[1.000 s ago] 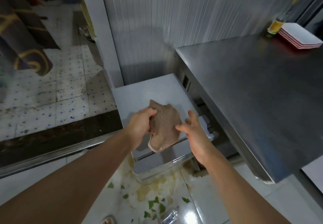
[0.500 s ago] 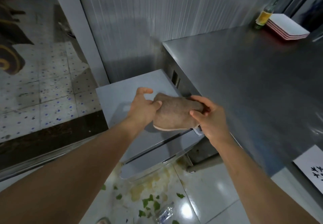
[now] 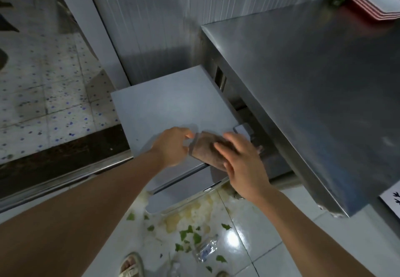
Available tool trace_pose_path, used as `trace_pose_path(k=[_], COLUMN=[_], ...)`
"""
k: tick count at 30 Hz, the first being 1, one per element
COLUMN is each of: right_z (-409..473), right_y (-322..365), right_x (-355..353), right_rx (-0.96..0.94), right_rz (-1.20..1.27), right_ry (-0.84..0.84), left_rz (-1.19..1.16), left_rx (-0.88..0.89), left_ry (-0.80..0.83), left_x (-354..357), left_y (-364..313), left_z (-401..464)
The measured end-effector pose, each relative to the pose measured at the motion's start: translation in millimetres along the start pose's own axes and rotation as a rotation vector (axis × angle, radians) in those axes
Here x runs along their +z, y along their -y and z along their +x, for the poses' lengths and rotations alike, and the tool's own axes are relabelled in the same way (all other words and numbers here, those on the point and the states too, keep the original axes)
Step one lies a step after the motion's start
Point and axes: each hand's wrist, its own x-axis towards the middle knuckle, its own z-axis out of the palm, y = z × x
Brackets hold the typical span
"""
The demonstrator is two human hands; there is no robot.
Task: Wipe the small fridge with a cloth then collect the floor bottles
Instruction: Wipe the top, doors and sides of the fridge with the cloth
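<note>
A brown, rough-looking cloth [image 3: 207,149] lies on the small fridge's [image 3: 171,108] smooth matt grey top, beside a brushed-metal counter [image 3: 313,86] and above glossy white floor tiles [image 3: 255,233].

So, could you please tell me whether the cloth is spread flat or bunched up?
Bunched up: the cloth sits as a folded wad at the fridge top's front edge, between the left hand and right hand.
</note>
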Motion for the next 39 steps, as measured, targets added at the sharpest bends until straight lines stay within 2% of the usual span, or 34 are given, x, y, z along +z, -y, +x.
trace_pose_path(k=[2,3,5,10,14,19,22,26,32,36,39], right_z=[5.9,9.4,16.8,9.4,4.7,72.1,116.4,149.8,95.6,112.2,136.1], right_y=[-3.6,-8.2,-19.1,-15.5,-6.5,-5.0,-6.5,-19.8,-18.8,-13.2,-11.9], right_x=[17.9,24.1,28.1,33.0,40.4,41.7,41.0,35.0,23.5,30.0,37.0], right_rx=[-0.206,-0.230,-0.162,0.157,0.232,0.313,0.405,0.399,0.377,0.393,0.384], right_rz=[-0.068,-0.104,-0.183,-0.239,-0.258,-0.279,-0.287,-0.241,-0.333,-0.349,-0.297], right_ry=[0.176,0.209,0.204,0.161,0.160,0.130,0.185,0.232,0.319,0.288,0.272], left_rz=[0.103,0.156,0.243,0.292,0.336,0.362,0.385,0.391,0.384,0.369,0.362], left_rx=[-0.004,-0.008,0.003,0.043,0.074,0.037,0.022,0.029,0.060,-0.027,-0.010], left_ry=[-0.044,-0.066,-0.093,-0.112,-0.120,-0.151,-0.129,-0.108,-0.184,-0.223,-0.221], left_x=[-0.8,-1.4,-2.5,-2.7,-4.5,-19.1,-28.6,-31.7,-42.0,-52.0,-50.8], left_y=[14.3,20.6,30.5,41.9,45.1,48.5,53.9,60.0,66.5,79.1,85.6], left_z=[1.3,2.0,4.3,20.0,45.5,84.4,100.7,106.4,118.7,133.5,135.6])
